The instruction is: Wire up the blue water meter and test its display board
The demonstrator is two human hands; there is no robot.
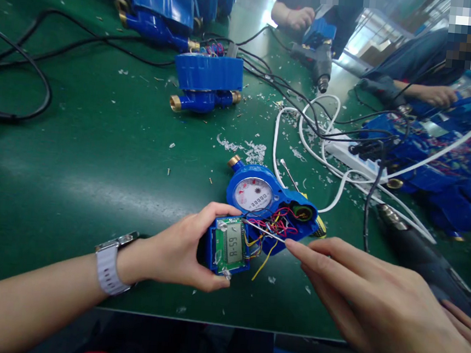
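Note:
My left hand (183, 249) grips a blue display module (231, 245) by its two sides; a small LCD on a green circuit board faces up. Beside it lies an opened blue water meter (254, 192) with a round dial and a brass end. Red, yellow and black wires (283, 222) run between the meter's open housing and the module. Pinched in my right hand (358, 286) is a thin metal tool (266, 231), its tip at the module's upper right edge; its kind I cannot make out. Clear flakes cling to the board's corners.
Another blue meter (206, 80) stands farther back, with more at top left. White cable (277, 147) and a power strip (356, 157) lie right of centre, near a heat gun (426, 259). Clear scraps (250, 150) litter the green table. Two other people work across it.

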